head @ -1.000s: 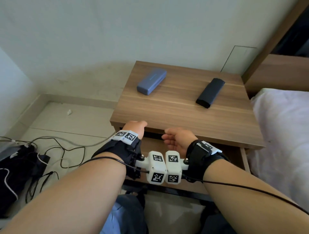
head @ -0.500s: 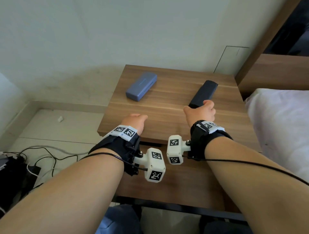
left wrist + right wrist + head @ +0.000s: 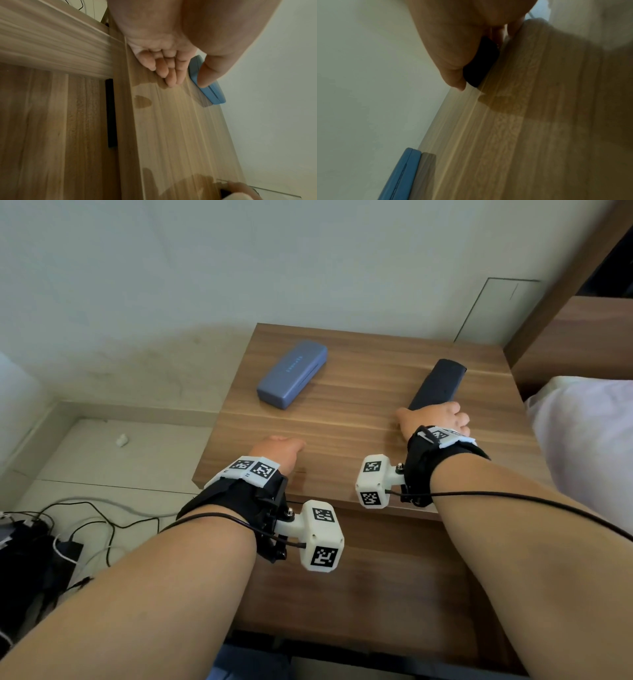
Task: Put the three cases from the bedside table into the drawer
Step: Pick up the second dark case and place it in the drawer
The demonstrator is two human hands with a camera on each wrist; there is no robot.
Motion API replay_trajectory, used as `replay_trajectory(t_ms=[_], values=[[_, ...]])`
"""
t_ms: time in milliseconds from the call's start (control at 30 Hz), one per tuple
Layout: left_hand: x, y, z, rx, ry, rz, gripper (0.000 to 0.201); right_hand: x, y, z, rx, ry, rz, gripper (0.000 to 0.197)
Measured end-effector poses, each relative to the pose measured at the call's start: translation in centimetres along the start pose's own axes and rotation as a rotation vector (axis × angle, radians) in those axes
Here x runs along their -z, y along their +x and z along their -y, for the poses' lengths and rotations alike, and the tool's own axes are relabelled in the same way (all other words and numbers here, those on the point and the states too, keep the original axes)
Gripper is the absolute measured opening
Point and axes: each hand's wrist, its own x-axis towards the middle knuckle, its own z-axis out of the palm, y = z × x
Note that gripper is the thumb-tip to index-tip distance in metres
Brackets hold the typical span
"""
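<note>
Black oblong case (image 3: 436, 386) on the wooden bedside table (image 3: 359, 419) is gripped by the right hand (image 3: 433, 419). Left hand (image 3: 277, 448) hovers relaxed, holding nothing, near the blue rectangular case (image 3: 291, 373) far left.

Both bare forearms reach forward, each with a black wrist strap carrying a white marker-tagged block. The left hand (image 3: 279, 448) lies near the worktop's (image 3: 342, 419) front-left corner, fingers loosely bent, holding nothing. The right hand (image 3: 433, 419) sits further in toward the right edge, thumb and fingers wrapped over the near end of the dark case (image 3: 436, 386).
</note>
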Motion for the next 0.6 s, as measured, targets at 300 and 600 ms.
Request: replay_trajectory(t_ms=[300,600], values=[[0.1,-1.4,0.2,-0.019,0.015,-0.023,0.02,0.5,-4.4,-0.6,0.171,0.222,0.201,0.066],[2.1,-5.4,2.7,-0.024,-0.33,-0.042,0.018,2.0,-9.9,-3.9,0.34,0.455,0.638,0.045]])
